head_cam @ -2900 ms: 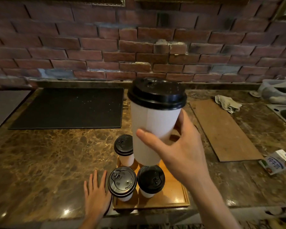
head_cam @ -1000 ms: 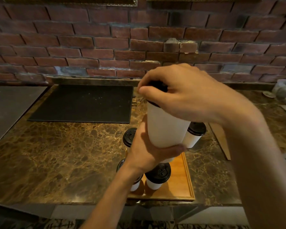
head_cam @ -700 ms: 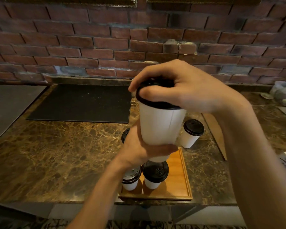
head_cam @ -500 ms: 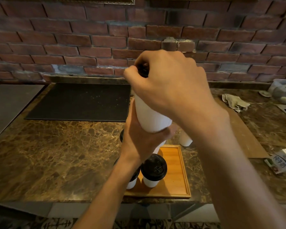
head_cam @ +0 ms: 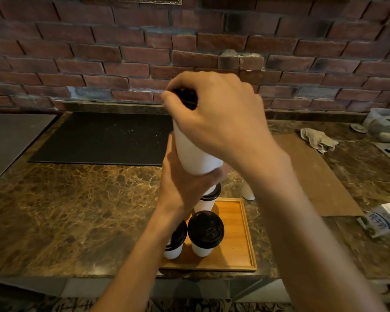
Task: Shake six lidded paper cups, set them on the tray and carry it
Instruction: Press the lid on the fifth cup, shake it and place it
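Left hand (head_cam: 182,188) is curling round the base of a white paper cup with black plastic lid (head_cam: 194,152); right hand (head_cam: 216,118) is clamping its fingers over the lid. The cup is leaning, lid up and leftward, above the far end of an orange wooden tray (head_cam: 241,244), so its place is lying straight below. Three lidded cups (head_cam: 206,230) are standing there; another white cup (head_cam: 248,192) is waiting beyond on the brown marble counter (head_cam: 77,210). A small carton (head_cam: 381,221) at right is showing blue Chinese characters, not surely readable.

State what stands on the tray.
Three lidded cups show on the tray: the front cup in full, the left cup and rear cup partly. The left hand and its forearm cover the tray's left side.
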`<state>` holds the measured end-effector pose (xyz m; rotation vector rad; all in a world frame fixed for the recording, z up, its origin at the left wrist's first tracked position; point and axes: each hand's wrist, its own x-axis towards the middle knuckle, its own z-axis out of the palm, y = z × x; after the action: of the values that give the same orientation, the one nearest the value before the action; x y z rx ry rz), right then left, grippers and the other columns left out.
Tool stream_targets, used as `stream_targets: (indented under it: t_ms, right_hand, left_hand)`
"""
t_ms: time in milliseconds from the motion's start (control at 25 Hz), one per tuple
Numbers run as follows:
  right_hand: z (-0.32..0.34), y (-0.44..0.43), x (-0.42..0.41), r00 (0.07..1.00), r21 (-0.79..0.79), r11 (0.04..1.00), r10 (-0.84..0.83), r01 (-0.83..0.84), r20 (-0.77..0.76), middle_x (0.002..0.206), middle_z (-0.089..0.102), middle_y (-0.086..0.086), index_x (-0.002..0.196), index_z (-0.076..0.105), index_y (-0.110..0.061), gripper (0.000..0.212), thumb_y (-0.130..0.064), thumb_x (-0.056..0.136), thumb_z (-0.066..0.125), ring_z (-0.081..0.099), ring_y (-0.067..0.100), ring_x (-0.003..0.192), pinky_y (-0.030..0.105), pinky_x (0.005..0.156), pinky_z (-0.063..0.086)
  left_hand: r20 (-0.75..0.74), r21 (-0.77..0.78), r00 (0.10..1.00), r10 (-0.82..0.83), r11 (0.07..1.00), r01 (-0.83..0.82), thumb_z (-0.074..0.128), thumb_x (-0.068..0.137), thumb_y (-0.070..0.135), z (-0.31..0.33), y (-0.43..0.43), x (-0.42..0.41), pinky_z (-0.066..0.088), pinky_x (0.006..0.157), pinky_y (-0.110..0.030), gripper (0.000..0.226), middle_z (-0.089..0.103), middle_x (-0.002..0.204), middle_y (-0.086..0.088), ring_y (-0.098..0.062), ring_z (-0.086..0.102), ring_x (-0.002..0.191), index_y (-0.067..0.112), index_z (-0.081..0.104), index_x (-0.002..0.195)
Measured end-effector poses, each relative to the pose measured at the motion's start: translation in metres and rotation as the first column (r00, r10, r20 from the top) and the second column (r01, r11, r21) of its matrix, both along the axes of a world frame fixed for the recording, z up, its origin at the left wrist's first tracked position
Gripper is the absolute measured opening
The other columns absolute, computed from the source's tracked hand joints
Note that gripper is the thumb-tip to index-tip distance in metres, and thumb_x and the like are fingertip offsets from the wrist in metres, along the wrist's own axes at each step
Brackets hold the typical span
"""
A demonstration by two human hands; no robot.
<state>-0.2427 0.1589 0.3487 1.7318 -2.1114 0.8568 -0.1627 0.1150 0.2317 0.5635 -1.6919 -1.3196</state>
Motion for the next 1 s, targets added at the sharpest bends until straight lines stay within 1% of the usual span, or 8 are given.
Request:
stream_targets:
  t_ms: [80, 160, 240, 440, 560, 720, 920, 1000]
  right_hand:
    - [0.009, 0.006, -0.009, 0.935, 0.011, 0.958, 0.276, -0.285, 0.221, 0.101, 0.064, -0.017, 0.11, 0.067, -0.033, 0.023, -0.045, 0.094, 0.055, 0.057, 0.001, 0.092, 0.025, 0.075, 0.051]
    - [0.02, 0.017, -0.025, 0.694, 0.017, 0.773, 0.559, -0.634, 0.454, 0.117, 0.064, -0.005, 0.116, 0.064, -0.022, 0.025, -0.029, 0.092, 0.062, 0.06, 0.006, 0.106, 0.025, 0.086, 0.052]
    - [0.025, 0.019, -0.034, 0.601, 0.017, 0.688, 0.621, -0.726, 0.503, 0.123, 0.063, 0.002, 0.123, 0.06, -0.018, 0.032, -0.02, 0.091, 0.06, 0.06, 0.01, 0.112, 0.027, 0.09, 0.052]
    - [0.002, -0.002, -0.005, 0.993, -0.029, 0.998, 0.06, -0.058, 0.106, 0.095, 0.066, -0.017, 0.108, 0.069, -0.038, 0.027, -0.05, 0.093, 0.05, 0.058, 0.004, 0.087, 0.026, 0.07, 0.051]
    - [0.007, -0.001, -0.007, 0.983, -0.09, 0.988, 0.136, -0.126, 0.122, 0.096, 0.068, -0.018, 0.104, 0.07, -0.037, 0.023, -0.048, 0.093, 0.052, 0.06, 0.003, 0.089, 0.027, 0.074, 0.052]
    - [0.026, 0.016, -0.035, 0.581, -0.054, 0.688, 0.649, -0.723, 0.491, 0.117, 0.064, 0.001, 0.118, 0.061, -0.02, 0.026, -0.019, 0.093, 0.059, 0.061, 0.008, 0.107, 0.023, 0.085, 0.05]
    - [0.006, -0.004, -0.006, 0.987, -0.008, 0.995, 0.102, -0.102, 0.126, 0.097, 0.067, -0.018, 0.106, 0.069, -0.04, 0.024, -0.047, 0.093, 0.05, 0.061, 0.005, 0.092, 0.031, 0.076, 0.054]
    - [0.004, -0.006, 0.004, 0.999, -0.134, 0.991, -0.013, 0.019, 0.047, 0.092, 0.069, -0.018, 0.101, 0.07, -0.04, 0.025, -0.05, 0.091, 0.049, 0.062, 0.006, 0.088, 0.034, 0.073, 0.055]
  left_hand:
    - [-0.023, 0.046, 0.978, -0.207, 0.977, 0.207, 0.089, 0.051, 0.017, 0.001, -0.016, 0.01, 0.054, 0.068, -0.015, 0.086, 0.065, 0.1, 0.009, -0.001, 0.065, 0.094, 0.012, 0.044, 0.124]
    - [-0.02, 0.06, 0.899, -0.438, 0.897, 0.439, 0.082, 0.054, 0.009, 0.006, -0.027, 0.021, 0.056, 0.074, -0.026, 0.079, 0.067, 0.105, 0.003, -0.015, 0.066, 0.099, 0.003, 0.047, 0.124]
    - [-0.015, 0.061, 0.876, -0.481, 0.875, 0.481, 0.082, 0.053, 0.006, 0.007, -0.026, 0.021, 0.056, 0.077, -0.026, 0.078, 0.068, 0.105, 0.003, -0.015, 0.066, 0.1, 0.004, 0.048, 0.123]
    - [-0.013, -0.027, 0.999, 0.032, 0.999, -0.033, 0.089, 0.058, 0.017, 0.009, 0.003, -0.002, 0.048, 0.072, -0.004, 0.086, 0.057, 0.115, 0.008, 0.014, 0.056, 0.1, 0.022, 0.041, 0.129]
    - [0.01, -0.017, 0.994, -0.109, 0.994, 0.109, 0.092, 0.049, 0.019, 0.011, -0.011, 0.006, 0.051, 0.07, -0.009, 0.091, 0.058, 0.11, 0.006, 0.007, 0.06, 0.098, 0.023, 0.042, 0.125]
    - [0.082, 0.072, 0.878, -0.471, 0.882, 0.466, 0.084, 0.05, 0.016, 0.016, -0.033, 0.025, 0.057, 0.08, -0.035, 0.087, 0.063, 0.111, -0.007, -0.02, 0.064, 0.103, 0.003, 0.046, 0.128]
    - [0.034, -0.035, 0.996, -0.086, 0.996, 0.087, 0.09, 0.057, 0.01, 0.01, -0.013, 0.001, 0.048, 0.072, -0.005, 0.084, 0.058, 0.107, 0.009, 0.012, 0.057, 0.1, 0.02, 0.043, 0.126]
    - [0.046, -0.037, 0.998, 0.03, 0.999, -0.028, 0.09, 0.052, 0.014, 0.01, -0.009, -0.001, 0.043, 0.067, 0.003, 0.089, 0.055, 0.1, 0.015, 0.023, 0.053, 0.092, 0.018, 0.041, 0.126]
